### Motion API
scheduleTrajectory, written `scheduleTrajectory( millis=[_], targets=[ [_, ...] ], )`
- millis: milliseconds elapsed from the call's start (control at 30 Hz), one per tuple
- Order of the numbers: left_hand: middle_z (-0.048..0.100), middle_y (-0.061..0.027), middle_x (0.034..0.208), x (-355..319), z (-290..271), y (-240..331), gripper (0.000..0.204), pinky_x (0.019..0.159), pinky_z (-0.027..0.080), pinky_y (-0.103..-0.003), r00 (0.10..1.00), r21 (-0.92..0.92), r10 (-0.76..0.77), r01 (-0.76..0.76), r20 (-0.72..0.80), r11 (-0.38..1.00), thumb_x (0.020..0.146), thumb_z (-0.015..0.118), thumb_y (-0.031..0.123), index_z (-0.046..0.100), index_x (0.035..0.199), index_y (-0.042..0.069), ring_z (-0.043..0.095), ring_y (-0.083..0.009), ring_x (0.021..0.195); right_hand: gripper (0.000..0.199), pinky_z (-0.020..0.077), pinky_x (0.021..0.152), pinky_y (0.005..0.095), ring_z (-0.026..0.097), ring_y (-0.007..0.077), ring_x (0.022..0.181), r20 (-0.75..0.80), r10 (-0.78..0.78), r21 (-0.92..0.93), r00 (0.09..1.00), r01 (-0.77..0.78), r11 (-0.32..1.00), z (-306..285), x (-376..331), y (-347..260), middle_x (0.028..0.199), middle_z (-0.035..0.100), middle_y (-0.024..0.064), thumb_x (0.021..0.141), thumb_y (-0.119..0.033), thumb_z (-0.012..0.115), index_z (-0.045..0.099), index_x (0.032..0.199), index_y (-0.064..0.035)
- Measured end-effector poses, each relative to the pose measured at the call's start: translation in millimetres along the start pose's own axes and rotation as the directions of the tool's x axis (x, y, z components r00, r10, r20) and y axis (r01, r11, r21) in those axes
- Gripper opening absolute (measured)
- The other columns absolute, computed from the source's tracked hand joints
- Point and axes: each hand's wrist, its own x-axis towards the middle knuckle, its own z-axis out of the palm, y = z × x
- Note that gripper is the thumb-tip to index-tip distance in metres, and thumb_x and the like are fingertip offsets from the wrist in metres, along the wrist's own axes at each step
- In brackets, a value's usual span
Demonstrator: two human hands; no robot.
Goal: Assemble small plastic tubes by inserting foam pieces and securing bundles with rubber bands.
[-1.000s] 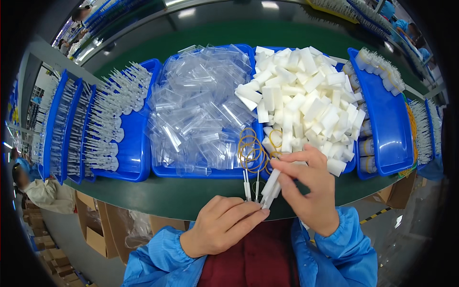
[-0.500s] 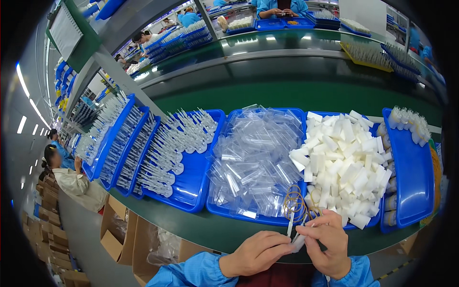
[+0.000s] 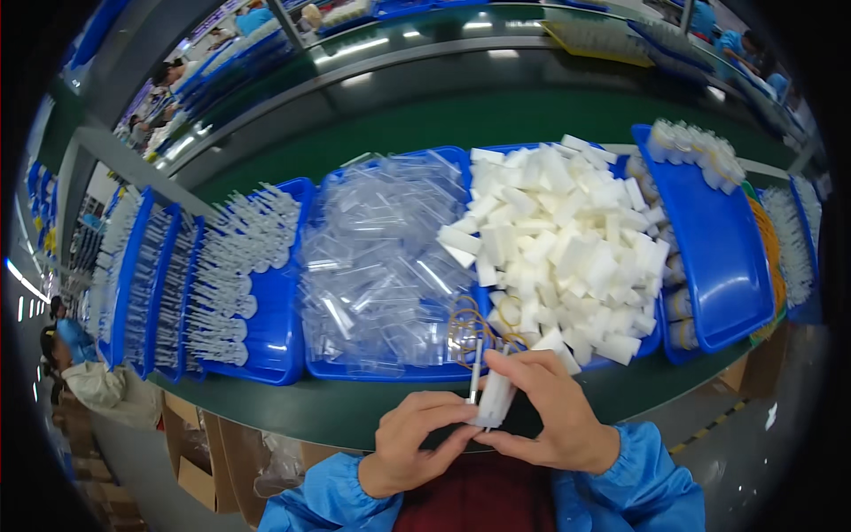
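Close to the table's front edge, my left hand (image 3: 421,439) pinches the base of a small white part with a thin upright rod (image 3: 476,371). My right hand (image 3: 554,412) is closed on a white block (image 3: 497,397), which looks like the pieces in the tray behind it and stands against the rod part. Fingers hide much of both. Just beyond the hands, brown rubber bands (image 3: 464,330) lie at the edge of a blue tray of clear plastic sleeves (image 3: 381,257). To its right, a tray is heaped with white foam-like blocks (image 3: 567,253).
Blue trays of white rod-tipped parts (image 3: 239,266) stand at the left, some tilted. At the right, a tilted blue tray (image 3: 727,266) holds several capped pieces at its far end. Cardboard boxes (image 3: 197,483) sit below the table at left; a green work surface (image 3: 399,115) lies behind.
My view has swung to the right, so the trays appear farther left. A white block now shows clearly between my hands, and my right hand has spread around it from a fingertip pinch.
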Motion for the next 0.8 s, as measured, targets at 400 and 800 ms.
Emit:
scheduleTrajectory(
  millis=[400,800],
  targets=[
    [0.068,-0.0135,0.1,-2,1,-7,0.031,0.074,0.055,-0.032,0.996,-0.088,0.056,-0.049,0.072,0.995,0.074,0.084,-0.003,0.069,0.101,0.002,0.068,-0.0241,0.086,0.075,0.0449,0.104,0.0412,0.054,0.0338,0.125,0.037,0.022,0.178,0.999,-0.029,0.984,-10,-2,5,0.138,0.056,0.016,0.077,-0.008,0.083,0.049,0.144,-0.002],
    [0.068,-0.0074,0.095,-1,9,-13,0.034,0.065,0.054,-0.034,0.979,0.004,0.177,-0.179,0.097,0.984,0.074,0.084,0.002,0.072,0.105,0.005,0.067,-0.0237,0.08,0.04,0.0427,0.079,0.0382,0.057,0.0253,0.09,-0.294,-0.092,-0.617,0.951,-0.115,0.779,-29,18,29,0.101,0.066,0.0057,0.074,-0.004,0.081,0.07,0.112,-0.0077]
  ],
)
